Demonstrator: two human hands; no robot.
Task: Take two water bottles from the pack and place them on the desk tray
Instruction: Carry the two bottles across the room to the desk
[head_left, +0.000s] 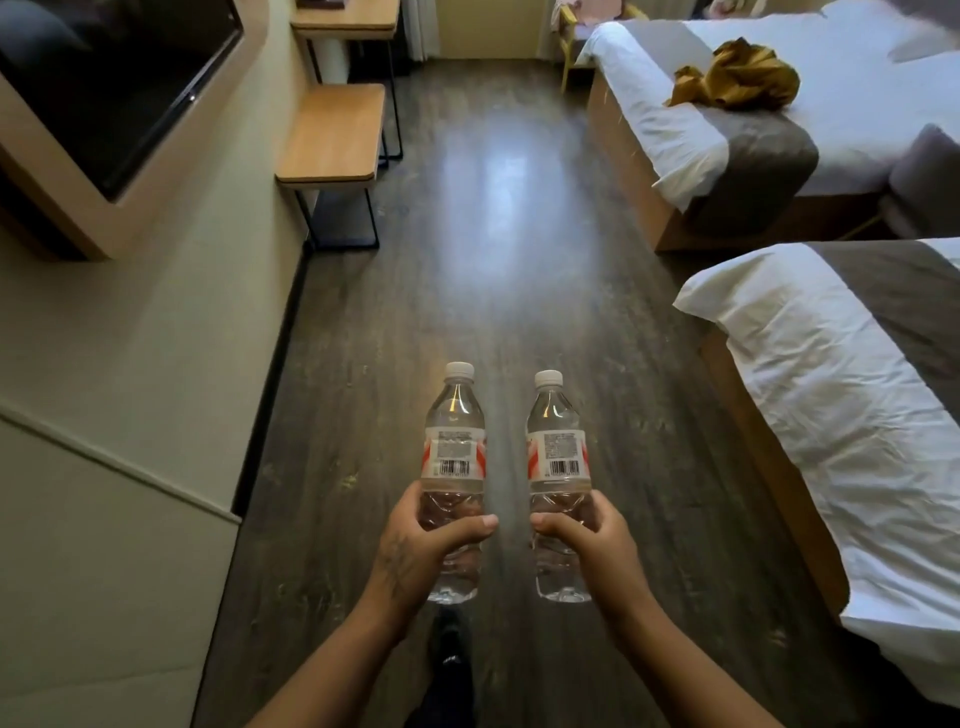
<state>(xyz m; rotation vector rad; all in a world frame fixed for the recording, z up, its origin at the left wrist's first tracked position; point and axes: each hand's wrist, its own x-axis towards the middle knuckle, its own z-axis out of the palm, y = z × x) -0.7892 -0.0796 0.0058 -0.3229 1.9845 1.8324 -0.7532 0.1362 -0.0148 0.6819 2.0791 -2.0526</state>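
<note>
Carrying two water bottles down the room, one per hand. Left hand (415, 551) wrapped around the lower body of the left bottle (453, 483), thumb across the front; right hand (597, 545) closed the same way on the right bottle (558, 486). Both held upright, caps (460, 370) up and away from the grip, long axes near parallel, a clear gap between them. No pack in view. Ahead and to the left of both grips, well apart: a low wooden shelf (332, 135) against the wall, then the table (345, 15) beyond it (only its near edge visible, no tray to be made out). Left grip on the nearer side, so likely first to set down; bottles already oriented for standing on their bases.
</note>
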